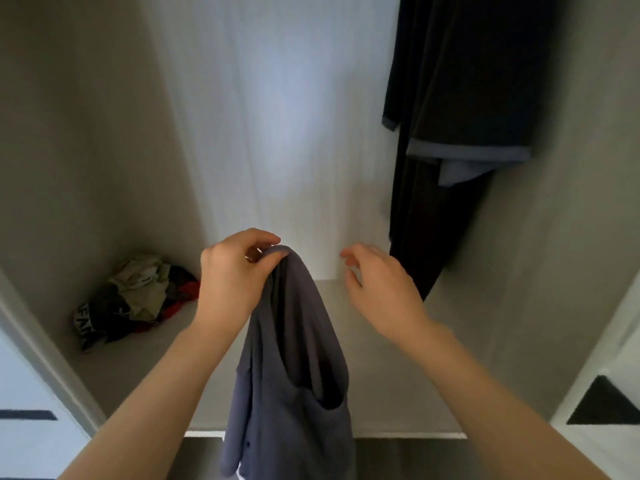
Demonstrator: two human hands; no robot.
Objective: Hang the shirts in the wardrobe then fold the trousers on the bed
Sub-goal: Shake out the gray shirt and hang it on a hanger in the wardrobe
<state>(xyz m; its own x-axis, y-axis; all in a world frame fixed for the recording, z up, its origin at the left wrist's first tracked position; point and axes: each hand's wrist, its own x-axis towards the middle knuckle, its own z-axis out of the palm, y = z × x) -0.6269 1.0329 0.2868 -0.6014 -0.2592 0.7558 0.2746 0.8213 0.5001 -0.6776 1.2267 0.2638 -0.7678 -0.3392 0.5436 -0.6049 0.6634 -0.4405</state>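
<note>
A slate-blue shirt [294, 358] hangs down in front of me inside the open wardrobe [270, 116]. My left hand [232, 275] pinches its top edge between thumb and fingers, at about the height of the wardrobe floor's back edge. My right hand [381, 282] hovers just to the right of the shirt, fingers loosely spread and holding nothing, a small gap away from the cloth. No hanger is visible in either hand.
A dark garment with blue cuffs [457, 116] hangs at the wardrobe's right side. A crumpled heap of clothes [138, 299] lies on the wardrobe floor [381, 393] at the left. White doors or drawers flank both lower corners.
</note>
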